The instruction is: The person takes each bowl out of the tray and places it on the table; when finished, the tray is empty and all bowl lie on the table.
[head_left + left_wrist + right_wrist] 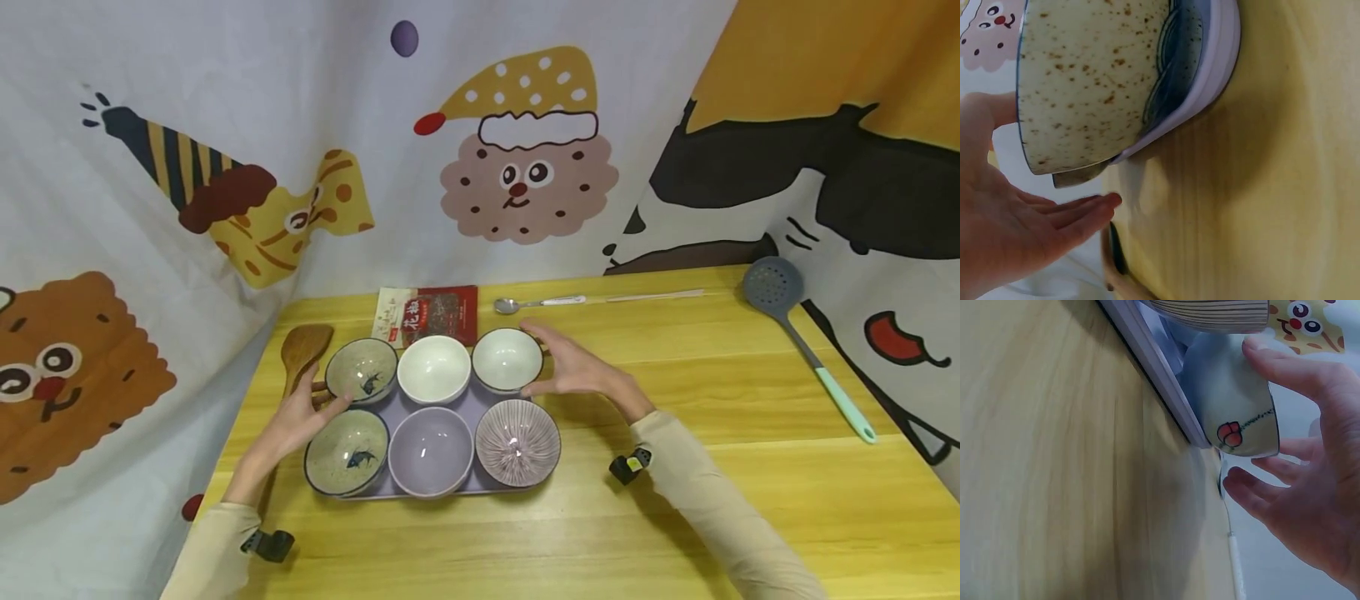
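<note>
both hands (300,417) (573,371) beside six bowls (435,369) (one tray (471,402))

The person wears a long-sleeved top in a pale cream colour. The left sleeve (206,546) and the right sleeve (712,500) both reach down to the wrist, and the cloth looks soft and plain, without any pattern. Each wrist carries a small black device (a clip-like block): the left device (267,544) is all black, and the right device (630,465) has a little yellow-green mark on it. Both hands are bare, with short nails.
</note>
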